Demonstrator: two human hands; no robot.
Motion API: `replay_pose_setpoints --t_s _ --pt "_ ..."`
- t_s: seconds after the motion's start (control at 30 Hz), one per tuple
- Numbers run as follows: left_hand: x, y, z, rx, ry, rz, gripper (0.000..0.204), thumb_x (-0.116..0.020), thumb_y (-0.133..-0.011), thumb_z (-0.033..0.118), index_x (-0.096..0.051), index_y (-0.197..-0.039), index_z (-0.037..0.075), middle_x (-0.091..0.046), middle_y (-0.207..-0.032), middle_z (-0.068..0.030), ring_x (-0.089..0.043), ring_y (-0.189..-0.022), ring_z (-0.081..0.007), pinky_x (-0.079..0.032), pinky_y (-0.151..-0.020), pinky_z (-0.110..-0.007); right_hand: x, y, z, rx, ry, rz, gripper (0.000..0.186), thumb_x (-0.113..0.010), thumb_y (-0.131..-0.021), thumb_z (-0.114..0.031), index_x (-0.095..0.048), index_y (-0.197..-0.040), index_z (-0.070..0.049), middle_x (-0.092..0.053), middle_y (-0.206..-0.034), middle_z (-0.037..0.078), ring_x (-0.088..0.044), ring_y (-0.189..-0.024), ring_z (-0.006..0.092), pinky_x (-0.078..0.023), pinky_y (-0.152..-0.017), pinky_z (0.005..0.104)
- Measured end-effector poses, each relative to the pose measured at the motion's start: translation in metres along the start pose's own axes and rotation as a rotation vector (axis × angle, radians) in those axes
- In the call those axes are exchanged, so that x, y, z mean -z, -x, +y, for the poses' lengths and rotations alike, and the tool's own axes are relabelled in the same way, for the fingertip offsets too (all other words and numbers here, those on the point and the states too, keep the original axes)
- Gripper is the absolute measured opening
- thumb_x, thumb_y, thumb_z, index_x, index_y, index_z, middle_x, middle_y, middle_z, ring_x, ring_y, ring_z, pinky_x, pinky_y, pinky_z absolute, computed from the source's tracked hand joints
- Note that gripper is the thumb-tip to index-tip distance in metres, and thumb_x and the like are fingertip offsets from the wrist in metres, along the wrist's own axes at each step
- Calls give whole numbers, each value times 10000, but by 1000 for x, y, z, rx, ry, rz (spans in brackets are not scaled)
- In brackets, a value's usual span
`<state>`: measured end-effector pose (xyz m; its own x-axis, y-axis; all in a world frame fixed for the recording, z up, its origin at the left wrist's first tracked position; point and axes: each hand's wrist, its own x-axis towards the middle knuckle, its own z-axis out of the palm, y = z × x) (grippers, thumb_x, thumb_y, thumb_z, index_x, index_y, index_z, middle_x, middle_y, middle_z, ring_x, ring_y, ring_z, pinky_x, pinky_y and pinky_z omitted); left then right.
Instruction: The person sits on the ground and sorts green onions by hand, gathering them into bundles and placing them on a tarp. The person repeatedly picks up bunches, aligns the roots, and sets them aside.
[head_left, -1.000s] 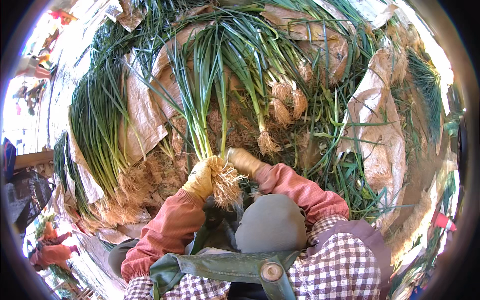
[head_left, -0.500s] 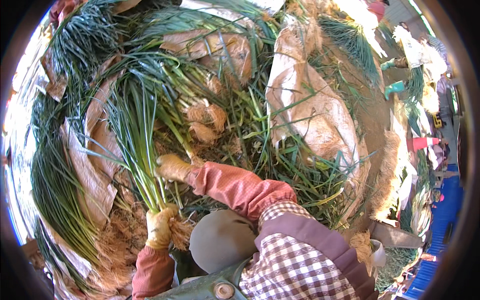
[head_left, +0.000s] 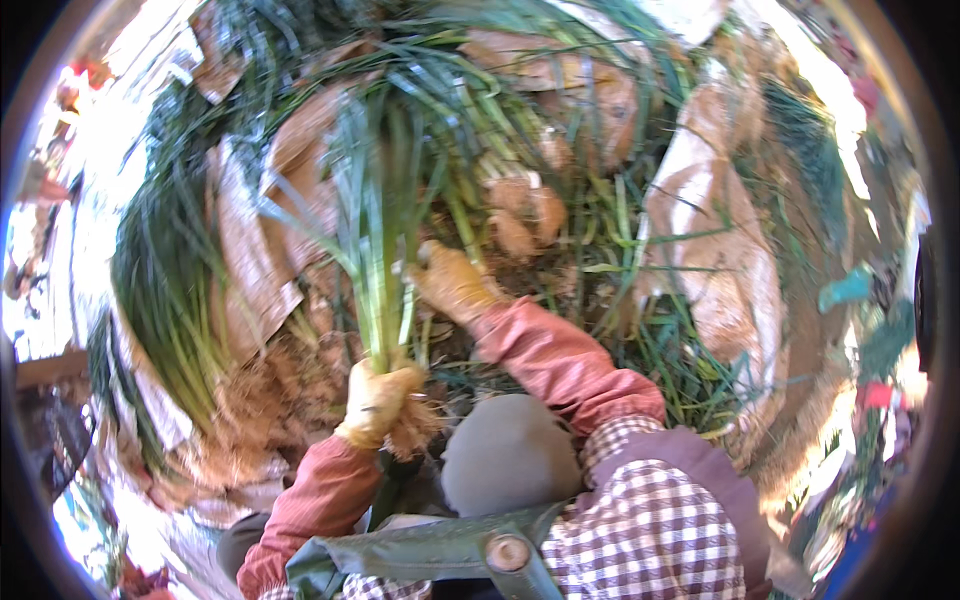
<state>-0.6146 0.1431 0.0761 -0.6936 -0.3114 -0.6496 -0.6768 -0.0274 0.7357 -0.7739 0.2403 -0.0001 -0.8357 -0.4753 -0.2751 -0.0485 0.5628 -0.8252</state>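
Note:
My left hand (head_left: pixel 380 400), in a pale yellow work glove, is closed around the lower stalks of a bunch of green onions (head_left: pixel 378 270). The bunch stands roughly upright, leaves pointing away from me and tan roots (head_left: pixel 414 428) hanging below the fist. Just right of the stalks is my right hand (head_left: pixel 455 285), gloved alike, its fingers apart at the edge of the bunch. Whether its fingertips touch a stalk I cannot tell. Beyond it lie more green onions with pale root clumps (head_left: pixel 525 212) on the pile.
A large heap of green onions (head_left: pixel 175 290) lies at the left, roots toward me. Tan sacking (head_left: pixel 245 250) runs between the heaps, and a crumpled whitish sack (head_left: pixel 715 260) is at the right. Close in front of me sit a grey rounded form (head_left: pixel 510 455) and a green strap (head_left: pixel 420 550).
The whole view has shifted, so the scene sits farther right. My left hand keeps its grip on the green onions. My right hand's fingers have spread beside the stalks.

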Motion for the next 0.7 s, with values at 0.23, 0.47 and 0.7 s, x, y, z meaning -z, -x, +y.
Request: replay_pose_setpoints --t_s 0.23,0.47,0.7 --pt "5 -11 -10 167 257 -62 98 -641 -731 30 -686 -811 -2 -640 -720 -43 -571 -610 -136 -460 -573 -268 -7 -1 10 103 -30 -62 280 -587 -888 -285 -642 -943 -17 -669 -757 177 -660 -694 299 -532 -656 399" --pt "10 -41 -41 139 425 15 182 -550 -768 68 -670 -846 -43 -644 -769 -78 -546 -602 -148 -459 -579 -250 52 51 -40 162 -993 148 167 -544 -947 -172 -571 -912 -11 -596 -660 72 -554 -476 109 -460 -376 223" --pt "9 -25 -13 9 385 49 163 -582 -738 -3 -669 -874 -28 -656 -788 -73 -587 -641 -158 -491 -608 -269 169 22 87 170 -686 942 415 -540 -945 -284 -488 -1246 -2 -605 -1121 127 -628 -887 191 -518 -770 291"
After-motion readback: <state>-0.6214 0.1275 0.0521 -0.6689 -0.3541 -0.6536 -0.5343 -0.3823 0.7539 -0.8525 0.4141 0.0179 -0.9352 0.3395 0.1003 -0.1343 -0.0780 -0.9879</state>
